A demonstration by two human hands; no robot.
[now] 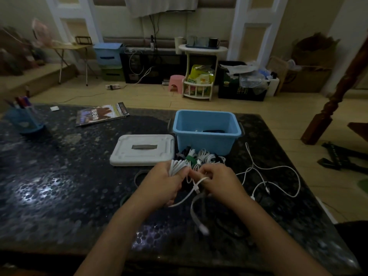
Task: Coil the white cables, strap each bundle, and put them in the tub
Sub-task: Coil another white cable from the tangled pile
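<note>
Over the dark speckled table point(59, 176), just in front of you, your left hand point(166, 180) is clamped on a coiled white cable bundle point(177, 166), fingers curled round the loops w/ the thumb across them. Your right hand point(218, 179) sits just beside it, pinching a white strap point(203, 181) that runs over the index finger; the cable's loose tail and plug point(196, 214) hang below btwn your wrists, blurred. Behind your hands, a heap of coiled white cables point(205, 155), one w/ a green strap point(189, 158), lies touching the front wall of the blue tub point(206, 140). Something dark lies inside the tub, can't tell what. White lid point(142, 149) lies flat just left of the tub. One uncoiled white cable point(278, 174) sprawls on the table to your right. Far left: blue pen holder point(24, 120), and a book point(102, 116) near the back edge
</note>
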